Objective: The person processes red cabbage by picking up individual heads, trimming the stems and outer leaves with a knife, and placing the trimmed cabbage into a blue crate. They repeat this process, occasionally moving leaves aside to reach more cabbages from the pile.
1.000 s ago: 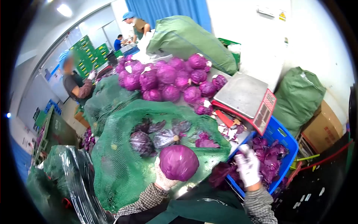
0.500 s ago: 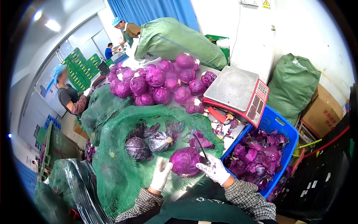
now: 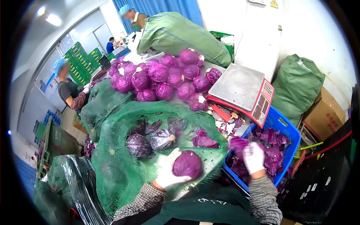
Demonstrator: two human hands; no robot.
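**Cabbage in Your Left Hand, Right Hand over the Crate**

Your gloved left hand [image 3: 168, 170] grasps a purple cabbage [image 3: 188, 165] from its left side, over the near part of the green mesh sack [image 3: 112, 150]. Your right hand [image 3: 254, 157] is above the blue crate [image 3: 293, 144] of purple leaves; a loose leaf [image 3: 239, 145] shows by its fingers, but you can't tell whether they grip it. Two darker cabbages [image 3: 138, 145] lie side by side on the mesh. Beyond, whole cabbages [image 3: 158, 72] crowd the table, beside a red-framed scale [image 3: 238, 85].
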